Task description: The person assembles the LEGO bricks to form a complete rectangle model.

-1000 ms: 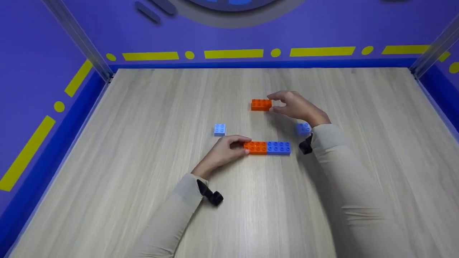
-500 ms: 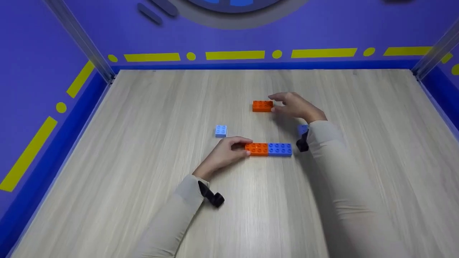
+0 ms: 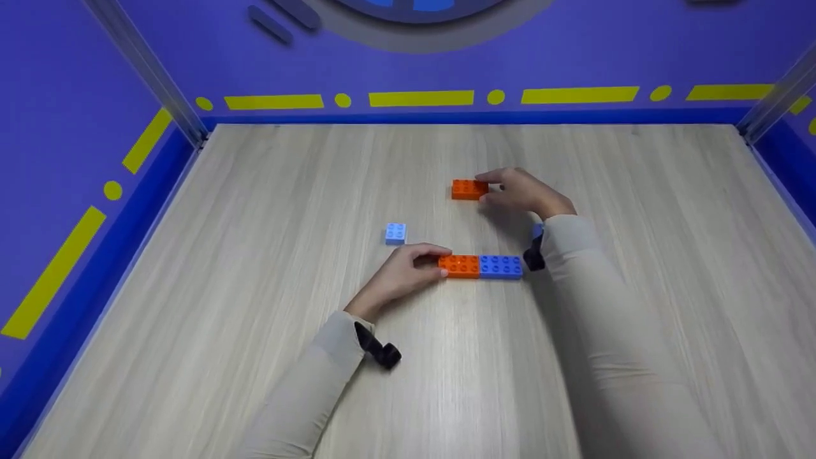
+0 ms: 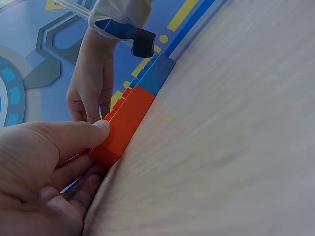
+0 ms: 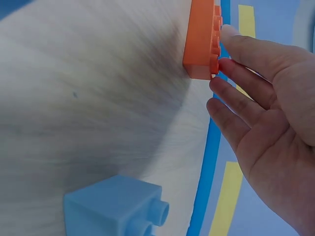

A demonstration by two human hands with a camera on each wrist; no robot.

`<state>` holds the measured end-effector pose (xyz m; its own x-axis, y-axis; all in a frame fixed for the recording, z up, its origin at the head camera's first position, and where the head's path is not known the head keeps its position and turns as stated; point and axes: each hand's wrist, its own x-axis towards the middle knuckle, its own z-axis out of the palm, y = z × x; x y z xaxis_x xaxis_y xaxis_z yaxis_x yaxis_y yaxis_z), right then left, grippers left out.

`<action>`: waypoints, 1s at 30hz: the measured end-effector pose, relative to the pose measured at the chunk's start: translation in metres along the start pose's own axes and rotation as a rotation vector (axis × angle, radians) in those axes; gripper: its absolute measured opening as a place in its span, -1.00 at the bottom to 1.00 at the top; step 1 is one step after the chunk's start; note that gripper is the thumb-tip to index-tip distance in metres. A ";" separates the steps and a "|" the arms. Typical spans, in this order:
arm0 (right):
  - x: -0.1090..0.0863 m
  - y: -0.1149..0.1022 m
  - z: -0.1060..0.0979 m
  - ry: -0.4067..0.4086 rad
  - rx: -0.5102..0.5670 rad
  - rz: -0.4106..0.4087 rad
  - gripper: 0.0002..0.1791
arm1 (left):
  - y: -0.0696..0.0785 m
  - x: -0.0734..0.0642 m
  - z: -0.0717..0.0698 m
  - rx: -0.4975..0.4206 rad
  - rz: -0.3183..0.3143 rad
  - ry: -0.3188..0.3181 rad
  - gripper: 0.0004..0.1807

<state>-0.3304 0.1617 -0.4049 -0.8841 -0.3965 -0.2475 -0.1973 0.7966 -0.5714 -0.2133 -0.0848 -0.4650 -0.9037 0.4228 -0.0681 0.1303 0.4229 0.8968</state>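
My left hand [image 3: 408, 274] pinches the left end of an orange toy building brick [image 3: 460, 266] between thumb and fingers. A blue brick [image 3: 501, 266] lies end to end against it on the table; the left wrist view shows both in line, studs up. Farther back, another orange brick [image 3: 465, 189] rests on the table. At its right end is my right hand [image 3: 524, 191], thumb and forefinger spread about it. In the right wrist view, the thumb and fingers are by the studs of that orange brick [image 5: 201, 42], without a plain grip.
A small light-blue brick [image 3: 395, 233] sits just beyond my left hand. Another light-blue brick [image 5: 108, 204] is under my right wrist, mostly hidden in the head view. Purple-blue walls [image 3: 408, 70] border the wooden table [image 3: 287, 191].
My right thumb and forefinger have come slightly closer about the far orange brick. My right forearm has shifted a little left, covering more of the light-blue brick. My left hand keeps its hold.
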 end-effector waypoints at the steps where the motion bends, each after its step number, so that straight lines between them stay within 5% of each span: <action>1: 0.000 -0.001 0.000 0.003 -0.001 0.008 -0.44 | 0.000 0.000 0.000 -0.003 0.003 0.002 -0.61; 13: -0.001 -0.003 0.005 0.043 -0.074 -0.068 -0.51 | 0.000 0.001 0.000 0.011 0.006 0.003 -0.60; 30: -0.007 0.002 0.006 -0.014 -0.039 0.001 -0.55 | 0.000 0.000 0.001 -0.029 -0.005 -0.001 -0.61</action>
<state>-0.3218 0.1635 -0.4095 -0.8782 -0.4020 -0.2593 -0.2132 0.8141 -0.5401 -0.2127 -0.0843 -0.4657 -0.9038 0.4217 -0.0730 0.1141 0.4017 0.9087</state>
